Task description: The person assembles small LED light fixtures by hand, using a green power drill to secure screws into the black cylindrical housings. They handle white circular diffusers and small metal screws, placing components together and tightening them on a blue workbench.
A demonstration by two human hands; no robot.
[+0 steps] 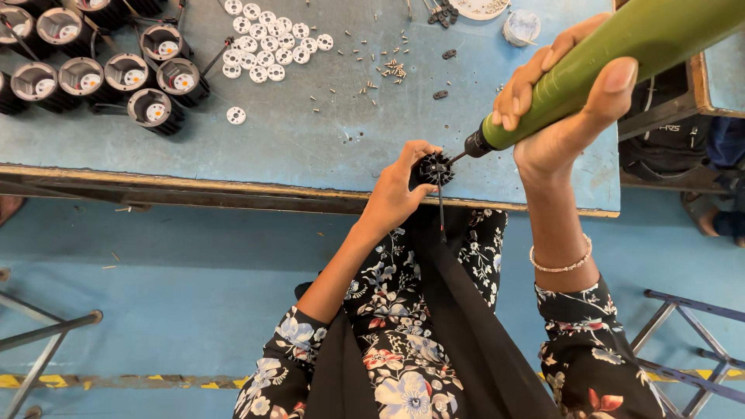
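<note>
Your left hand [397, 188] is wrapped tight around a small black finned round metal housing [435, 167], fingers curled over its far side, thumb under it. You hold it at the near edge of the blue worktable [310, 140], just over the lip; thin dark wires hang from it toward your lap.

Your right hand [555, 109] is clamped fully around a green cylindrical electric screwdriver [605, 66], thumb laid along the near side of the barrel, fingers over the top. The tool is tilted, and its black nose and thin bit [459, 157] touch the housing's right side.

Far left corner of the worktable: a cluster of similar black round housings with white discs inside [116, 74]. Just right of them sits a patch of loose white round plastic discs [268, 46], with one stray disc nearer to you. Small metal screws [392, 70] are scattered mid-table. A small clear round container [521, 27] stands at the far edge.
</note>
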